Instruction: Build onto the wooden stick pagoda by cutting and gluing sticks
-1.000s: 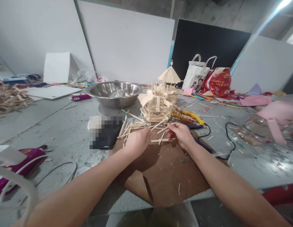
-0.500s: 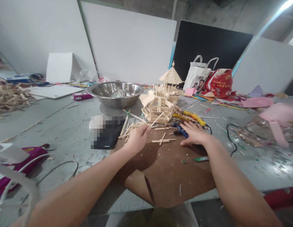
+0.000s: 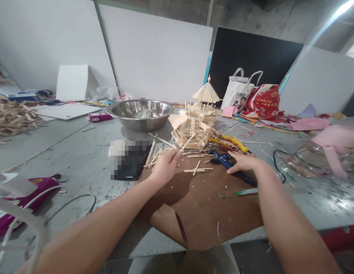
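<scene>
My left hand (image 3: pixel 167 163) is closed in a pinch on a thin wooden stick (image 3: pixel 188 142), which slants up in front of a small pavilion model (image 3: pixel 193 127) built of wooden sticks. To the right, my right hand (image 3: pixel 243 161) has its thumb and fingers apart over a blue-handled tool (image 3: pixel 231 164). The exact kind of this tool is unclear, and the hand partly hides it. Several loose sticks (image 3: pixel 197 169) lie between the hands on a brown sheet (image 3: pixel 199 213), two of them crossing.
A steel basin (image 3: pixel 142 123) stands behind a dark phone-like slab (image 3: pixel 131 163). Yellow-handled pliers (image 3: pixel 234 141) lie right of the model. A green-marked blade or strip (image 3: pixel 245 192) rests on the sheet. Farther right are a black cable (image 3: pixel 279 167) and a clear container (image 3: pixel 302 161).
My right hand has shifted right and back, uncovering more of the blue-handled tool. My left hand stays nearly in place with the stick.
</scene>
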Demonstrator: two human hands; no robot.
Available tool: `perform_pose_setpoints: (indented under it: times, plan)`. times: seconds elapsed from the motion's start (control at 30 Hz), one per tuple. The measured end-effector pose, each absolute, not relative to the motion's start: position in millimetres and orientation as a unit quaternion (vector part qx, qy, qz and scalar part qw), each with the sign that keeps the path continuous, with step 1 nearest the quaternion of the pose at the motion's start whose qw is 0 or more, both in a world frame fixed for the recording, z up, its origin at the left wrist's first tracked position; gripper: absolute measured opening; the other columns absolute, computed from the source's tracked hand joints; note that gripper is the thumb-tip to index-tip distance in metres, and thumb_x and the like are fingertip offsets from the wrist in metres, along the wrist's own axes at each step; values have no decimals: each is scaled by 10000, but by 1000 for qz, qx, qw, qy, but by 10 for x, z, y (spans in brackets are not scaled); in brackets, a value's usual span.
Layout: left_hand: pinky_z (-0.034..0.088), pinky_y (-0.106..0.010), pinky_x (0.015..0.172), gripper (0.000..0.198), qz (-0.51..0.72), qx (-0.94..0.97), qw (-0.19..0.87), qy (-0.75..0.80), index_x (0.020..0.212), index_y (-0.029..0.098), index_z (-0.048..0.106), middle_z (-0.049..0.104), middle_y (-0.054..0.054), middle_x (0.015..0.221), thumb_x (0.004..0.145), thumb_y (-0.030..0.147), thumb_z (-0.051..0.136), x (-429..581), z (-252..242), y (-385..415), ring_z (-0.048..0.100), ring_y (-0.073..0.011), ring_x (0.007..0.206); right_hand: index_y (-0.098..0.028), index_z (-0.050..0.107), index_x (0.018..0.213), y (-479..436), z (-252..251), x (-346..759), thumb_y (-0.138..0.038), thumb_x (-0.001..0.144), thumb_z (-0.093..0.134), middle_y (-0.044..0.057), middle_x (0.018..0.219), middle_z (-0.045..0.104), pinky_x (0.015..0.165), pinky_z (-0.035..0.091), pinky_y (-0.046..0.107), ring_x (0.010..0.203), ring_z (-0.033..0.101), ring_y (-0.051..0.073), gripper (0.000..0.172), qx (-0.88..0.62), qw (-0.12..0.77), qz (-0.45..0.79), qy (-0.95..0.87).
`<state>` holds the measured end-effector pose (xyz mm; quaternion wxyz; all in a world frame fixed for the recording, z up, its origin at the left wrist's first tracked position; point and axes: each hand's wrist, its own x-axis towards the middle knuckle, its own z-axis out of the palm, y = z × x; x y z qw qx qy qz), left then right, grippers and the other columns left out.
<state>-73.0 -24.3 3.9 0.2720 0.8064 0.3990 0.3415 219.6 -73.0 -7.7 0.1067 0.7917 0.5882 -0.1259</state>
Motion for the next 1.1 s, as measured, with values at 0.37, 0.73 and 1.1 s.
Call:
perform_pose_setpoints:
  times: [0.37, 0.73, 1.1]
  plan:
    - [306, -196, 482, 309, 364, 784, 305, 400, 700, 157, 504, 382, 46, 486, 786, 393, 325, -731, 48, -237, 370, -82, 488, -201, 553, 987, -732, 62, 2116, -351, 548, 545, 76, 979, 570, 657, 388, 273, 827, 537, 215, 464, 776, 3, -88, 625]
    - [276, -184, 442, 293, 395, 752, 394, 350, 717, 157, 506, 361, 57, 474, 774, 407, 364, -702, 12, -290, 325, -59, 436, -149, 430, 1093, -808, 95, 1365, -191, 584, 477, 94, 1039, 508, 800, 349, 292, 942, 467, 208, 512, 686, -204, 22, 698]
    - [257, -176, 424, 306, 365, 761, 434, 316, 541, 151, 392, 352, 62, 433, 773, 350, 386, -674, 52, -349, 303, -40, 408, -135, 421, 1067, -834, -13, 1120, -208, 576, 498, 97, 988, 504, 804, 359, 313, 917, 462, 212, 502, 620, -240, 24, 746]
